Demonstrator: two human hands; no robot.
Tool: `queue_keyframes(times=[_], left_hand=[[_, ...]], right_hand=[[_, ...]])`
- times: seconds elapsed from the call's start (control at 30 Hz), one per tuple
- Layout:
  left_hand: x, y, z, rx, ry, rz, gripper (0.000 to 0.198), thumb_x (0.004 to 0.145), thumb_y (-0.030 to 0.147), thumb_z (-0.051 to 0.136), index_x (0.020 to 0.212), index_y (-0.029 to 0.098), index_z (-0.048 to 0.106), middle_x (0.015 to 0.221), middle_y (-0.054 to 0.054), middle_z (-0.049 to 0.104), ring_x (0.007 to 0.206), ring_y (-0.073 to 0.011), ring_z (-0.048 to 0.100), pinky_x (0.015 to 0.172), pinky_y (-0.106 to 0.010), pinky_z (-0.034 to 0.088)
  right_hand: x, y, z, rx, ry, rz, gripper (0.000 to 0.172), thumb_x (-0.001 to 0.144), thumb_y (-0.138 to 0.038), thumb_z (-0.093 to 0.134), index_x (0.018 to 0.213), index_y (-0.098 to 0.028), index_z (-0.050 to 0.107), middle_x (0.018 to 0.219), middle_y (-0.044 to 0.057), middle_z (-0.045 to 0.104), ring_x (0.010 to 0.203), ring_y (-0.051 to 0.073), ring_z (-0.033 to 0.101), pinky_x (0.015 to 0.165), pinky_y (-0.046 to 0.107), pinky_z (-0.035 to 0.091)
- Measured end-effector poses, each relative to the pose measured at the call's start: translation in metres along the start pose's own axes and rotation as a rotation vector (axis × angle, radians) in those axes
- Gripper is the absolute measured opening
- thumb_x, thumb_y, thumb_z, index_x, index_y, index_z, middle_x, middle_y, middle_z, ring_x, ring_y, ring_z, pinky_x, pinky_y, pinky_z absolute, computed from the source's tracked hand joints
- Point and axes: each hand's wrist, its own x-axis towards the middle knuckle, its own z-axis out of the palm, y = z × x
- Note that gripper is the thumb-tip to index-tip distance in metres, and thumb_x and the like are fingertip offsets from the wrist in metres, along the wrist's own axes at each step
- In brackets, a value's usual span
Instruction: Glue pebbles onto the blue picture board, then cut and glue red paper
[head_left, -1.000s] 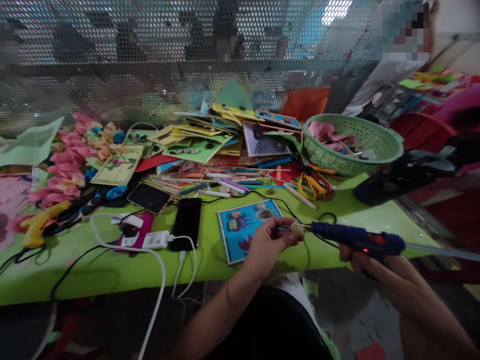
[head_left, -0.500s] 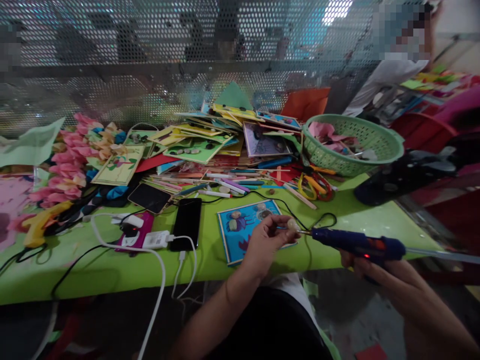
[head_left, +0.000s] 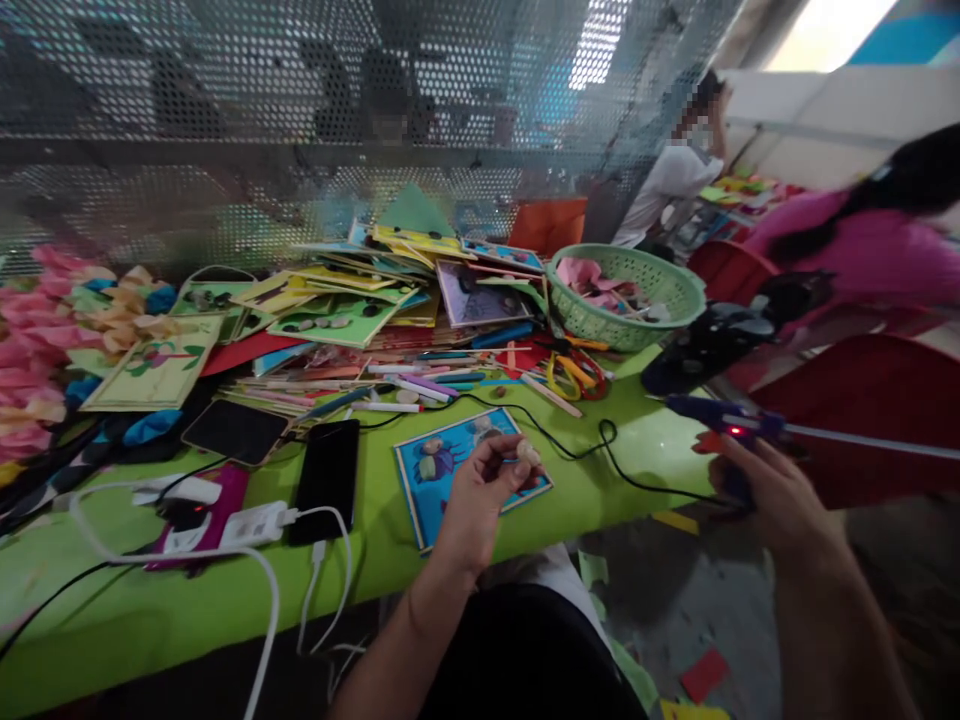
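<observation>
Between the fingertips of my left hand [head_left: 480, 490] is a small pale pebble [head_left: 528, 455], held just above a blue picture card [head_left: 420, 500]. Pebbles and drawn insect shapes decorate that card, which has a light stick-like border; my hand covers part of it. My right hand [head_left: 772, 480] is closed around the handle of a dark blue glue gun [head_left: 709, 412], off to the right near the table edge. A red light glows on the gun, and a long clear glue stick [head_left: 862, 436] sticks out of its back. Its nozzle points left, apart from the pebble.
A stack of decorated cards [head_left: 352, 290] stands behind, beside a green basket [head_left: 637, 325] of scraps. Scissors [head_left: 574, 375], markers [head_left: 420, 390], a phone [head_left: 326, 480] and a purple power strip [head_left: 217, 510] lie around. The gun's black cord [head_left: 652, 487] crosses the table. Two people sit at right.
The glue gun has moved away from the pebble to the right. My left hand still holds the pebble, now turned more upward. The camera view has swung right.
</observation>
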Motion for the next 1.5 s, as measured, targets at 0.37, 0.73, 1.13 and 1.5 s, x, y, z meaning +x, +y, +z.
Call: queue_keyframes(times=[0.37, 0.73, 1.13, 1.5], left_hand=[[0.000, -0.004, 0.002, 0.043, -0.018, -0.005, 0.046, 0.060, 0.034, 0.098, 0.097, 0.017, 0.076, 0.085, -0.003, 0.074, 0.077, -0.0154, 0.071, 0.072, -0.027, 0.056], [0.000, -0.016, 0.007, 0.141, -0.087, 0.034, 0.044, 0.060, 0.041, 0.096, 0.094, 0.019, 0.078, 0.086, -0.003, 0.070, 0.081, -0.0143, 0.060, 0.079, -0.028, 0.046], [-0.006, -0.008, -0.009, 0.431, -0.144, 0.262, 0.031, 0.072, 0.046, 0.089, 0.093, 0.026, 0.082, 0.096, -0.004, 0.067, 0.091, -0.0194, 0.059, 0.081, -0.030, 0.045], [-0.013, -0.007, -0.029, 0.422, -0.205, 0.289, 0.035, 0.078, 0.050, 0.084, 0.106, 0.029, 0.083, 0.096, -0.005, 0.065, 0.097, -0.0206, 0.057, 0.086, -0.032, 0.047]], right_hand=[[0.031, 0.021, -0.007, -0.199, 0.029, 0.118, 0.031, 0.073, -0.052, 0.076, 0.075, -0.022, 0.070, 0.076, 0.005, 0.066, 0.074, 0.023, 0.058, 0.070, 0.035, 0.041], [-0.042, -0.037, 0.074, 0.184, -0.435, -0.036, 0.036, 0.082, -0.057, 0.073, 0.083, -0.021, 0.073, 0.080, 0.005, 0.066, 0.071, 0.019, 0.058, 0.067, 0.031, 0.048], [-0.062, -0.057, 0.135, 0.686, -0.686, 0.351, 0.030, 0.073, -0.045, 0.087, 0.079, -0.019, 0.073, 0.073, 0.001, 0.057, 0.062, 0.010, 0.048, 0.053, 0.022, 0.040], [-0.065, -0.064, 0.151, 0.666, -0.711, 0.347, 0.035, 0.064, -0.044, 0.093, 0.072, -0.019, 0.069, 0.068, -0.001, 0.055, 0.053, 0.007, 0.039, 0.046, 0.022, 0.034]])
